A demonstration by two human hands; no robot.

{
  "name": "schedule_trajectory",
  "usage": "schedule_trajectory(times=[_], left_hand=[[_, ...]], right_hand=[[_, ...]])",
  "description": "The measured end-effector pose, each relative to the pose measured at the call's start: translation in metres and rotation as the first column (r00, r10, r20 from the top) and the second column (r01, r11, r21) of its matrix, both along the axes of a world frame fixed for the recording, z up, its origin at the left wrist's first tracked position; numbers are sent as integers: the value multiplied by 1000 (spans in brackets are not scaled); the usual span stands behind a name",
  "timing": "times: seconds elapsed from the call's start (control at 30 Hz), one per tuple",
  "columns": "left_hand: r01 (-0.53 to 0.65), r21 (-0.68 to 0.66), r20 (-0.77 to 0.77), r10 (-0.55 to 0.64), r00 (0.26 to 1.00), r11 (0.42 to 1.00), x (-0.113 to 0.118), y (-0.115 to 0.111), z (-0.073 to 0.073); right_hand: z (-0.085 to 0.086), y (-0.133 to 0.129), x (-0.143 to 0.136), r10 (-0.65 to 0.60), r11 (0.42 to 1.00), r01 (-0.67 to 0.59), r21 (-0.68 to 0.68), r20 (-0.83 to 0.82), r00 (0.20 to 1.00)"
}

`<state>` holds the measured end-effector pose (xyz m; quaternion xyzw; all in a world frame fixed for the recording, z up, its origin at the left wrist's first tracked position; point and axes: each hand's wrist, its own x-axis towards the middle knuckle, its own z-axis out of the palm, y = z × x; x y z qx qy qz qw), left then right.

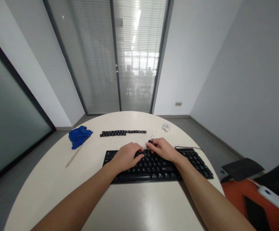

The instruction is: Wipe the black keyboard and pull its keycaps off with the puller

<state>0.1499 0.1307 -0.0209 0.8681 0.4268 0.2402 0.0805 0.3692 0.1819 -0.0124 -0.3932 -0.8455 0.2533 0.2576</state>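
Observation:
A black keyboard (141, 176) lies on the round table in front of me. My right hand (162, 148) is closed over its top rows, thumb and fingers pinching the dark handle of a keycap puller (150, 141). Thin wires run from the puller down to the keys, and more wire sticks out at its upper end. My left hand (129, 155) rests on the upper left part of the keyboard. Its thumb and bent index finger are apart, with keys showing between them. Beyond the keyboard, loose black keycaps (114, 133) stand in rows.
A crumpled blue cloth (79, 136) and a thin pale stick (74, 156) lie left on the table (64, 192). A crumpled whitish wad (166, 127) is at the back right. An orange chair (235, 195) at right bears a dark phone-like object (256, 211) and a white power strip (275, 199).

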Motion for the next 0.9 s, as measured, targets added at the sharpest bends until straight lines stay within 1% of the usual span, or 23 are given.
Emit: schedule_trajectory(times=[0.17,0.23,0.4,0.53,0.6,0.7,0.83,0.9], left_hand=[[37,3,-7,-37,999,999,-1,2,-1],[65,-21,2,-65,998,998,-2,5,-2],[134,-131,134,-117,984,982,-4,13,-6],[156,-146,195,-126,973,977,-5,16,-6],[175,-149,225,-139,964,973,-5,16,-5],[193,-164,253,-148,956,967,-5,14,-5],[155,-208,247,-102,964,966,-5,14,-7],[156,-238,290,-83,953,959,-4,14,-8]], right_hand=[[1,-2,0,-4,1000,4,20,4,1000],[2,-4,-2,2,999,-3,39,12,1000],[5,-8,-4,41,982,-48,184,46,998],[10,-12,-5,93,964,-107,243,68,993],[11,-12,-6,103,963,-116,241,69,992],[10,-12,-8,82,971,-93,220,60,995],[7,-10,-8,36,981,-43,189,39,999],[5,-9,-7,22,985,-25,168,23,1000]])
